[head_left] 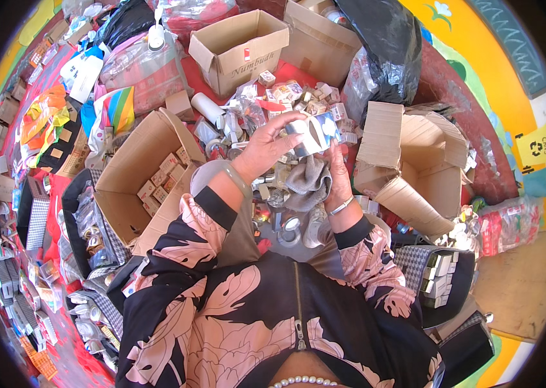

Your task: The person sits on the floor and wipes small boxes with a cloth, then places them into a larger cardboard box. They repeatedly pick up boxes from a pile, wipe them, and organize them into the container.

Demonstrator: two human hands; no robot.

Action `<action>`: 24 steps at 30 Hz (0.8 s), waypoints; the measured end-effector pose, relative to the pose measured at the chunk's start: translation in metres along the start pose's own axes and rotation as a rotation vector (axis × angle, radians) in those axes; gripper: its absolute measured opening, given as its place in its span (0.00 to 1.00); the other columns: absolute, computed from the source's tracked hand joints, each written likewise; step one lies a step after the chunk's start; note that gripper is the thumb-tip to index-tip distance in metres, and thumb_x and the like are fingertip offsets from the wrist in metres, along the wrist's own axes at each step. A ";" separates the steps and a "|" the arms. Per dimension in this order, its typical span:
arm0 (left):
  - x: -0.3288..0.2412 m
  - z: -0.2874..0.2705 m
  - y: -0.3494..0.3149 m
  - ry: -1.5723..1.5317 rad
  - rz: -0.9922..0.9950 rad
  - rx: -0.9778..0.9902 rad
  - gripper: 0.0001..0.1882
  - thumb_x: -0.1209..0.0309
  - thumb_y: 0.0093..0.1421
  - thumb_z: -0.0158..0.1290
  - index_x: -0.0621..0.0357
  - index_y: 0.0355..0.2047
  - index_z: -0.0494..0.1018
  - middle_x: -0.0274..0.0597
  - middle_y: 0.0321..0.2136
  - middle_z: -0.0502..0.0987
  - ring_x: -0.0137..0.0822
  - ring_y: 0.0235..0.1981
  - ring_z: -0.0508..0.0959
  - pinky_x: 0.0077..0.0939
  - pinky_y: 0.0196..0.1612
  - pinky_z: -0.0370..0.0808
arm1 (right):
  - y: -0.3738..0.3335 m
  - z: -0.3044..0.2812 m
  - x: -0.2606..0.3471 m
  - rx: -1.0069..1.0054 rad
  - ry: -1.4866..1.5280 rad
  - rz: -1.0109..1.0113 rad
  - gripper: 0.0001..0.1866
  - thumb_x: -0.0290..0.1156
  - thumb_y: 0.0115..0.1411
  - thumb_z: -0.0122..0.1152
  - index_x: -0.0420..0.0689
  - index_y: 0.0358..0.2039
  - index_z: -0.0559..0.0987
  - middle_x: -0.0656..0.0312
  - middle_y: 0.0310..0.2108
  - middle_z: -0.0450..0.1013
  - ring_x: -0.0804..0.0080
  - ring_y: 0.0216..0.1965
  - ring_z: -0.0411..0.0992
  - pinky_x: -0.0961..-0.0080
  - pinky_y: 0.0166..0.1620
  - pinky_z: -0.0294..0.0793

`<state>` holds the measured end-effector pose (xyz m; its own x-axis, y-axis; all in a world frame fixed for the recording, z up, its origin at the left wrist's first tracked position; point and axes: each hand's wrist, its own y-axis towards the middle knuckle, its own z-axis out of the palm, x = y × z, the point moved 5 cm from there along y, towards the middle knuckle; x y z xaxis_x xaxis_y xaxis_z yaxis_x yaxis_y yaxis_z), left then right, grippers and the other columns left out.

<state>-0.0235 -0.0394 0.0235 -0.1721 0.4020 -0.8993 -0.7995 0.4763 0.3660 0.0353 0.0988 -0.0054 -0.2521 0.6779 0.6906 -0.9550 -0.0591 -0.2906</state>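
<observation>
My left hand (265, 147) is closed on the left end of a small white and blue carton (315, 134), thumb and fingers gripping it in front of me. At its lower right, the fingertips of my right hand (339, 180) reach up to the carton. A crumpled grey cloth (306, 183) hangs from that same right hand, below the carton. Behind and under both hands lies a heap of small boxes (317, 103) and clear plastic wrappers. Some of the right fingers are hidden by the cloth and carton.
An open cardboard box (179, 136) holding several small cartons stands at left. Another open cardboard box (409, 171) is at right, and a third (234, 61) stands ahead. A black plastic bag (386, 52) bulges at far right. Checked bins (438, 275) flank me.
</observation>
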 end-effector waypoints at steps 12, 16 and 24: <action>-0.002 0.001 0.001 0.000 -0.061 -0.041 0.19 0.75 0.61 0.48 0.59 0.53 0.64 0.35 0.49 0.68 0.25 0.49 0.67 0.20 0.48 0.68 | 0.006 -0.010 -0.002 -0.061 -0.068 -0.080 0.27 0.52 0.57 0.55 0.42 0.47 0.70 0.59 0.36 0.74 0.70 0.32 0.74 0.74 0.34 0.76; -0.002 0.001 0.002 0.028 -0.058 -0.042 0.24 0.75 0.59 0.50 0.61 0.56 0.63 0.38 0.50 0.70 0.25 0.50 0.67 0.22 0.53 0.64 | 0.007 -0.011 -0.001 -0.082 -0.067 -0.125 0.20 0.46 0.59 0.54 0.48 0.47 0.71 0.64 0.38 0.73 0.73 0.36 0.72 0.75 0.39 0.73; -0.006 0.004 0.001 0.157 -0.085 -0.037 0.23 0.76 0.60 0.47 0.61 0.57 0.62 0.37 0.52 0.67 0.26 0.52 0.66 0.22 0.55 0.63 | 0.004 -0.009 0.003 -0.095 -0.103 -0.159 0.19 0.43 0.60 0.55 0.49 0.48 0.71 0.68 0.42 0.71 0.76 0.43 0.68 0.75 0.46 0.68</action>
<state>-0.0213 -0.0387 0.0304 -0.1880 0.2334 -0.9540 -0.8350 0.4735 0.2804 0.0319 0.1066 -0.0106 -0.1182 0.5946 0.7953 -0.9662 0.1159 -0.2303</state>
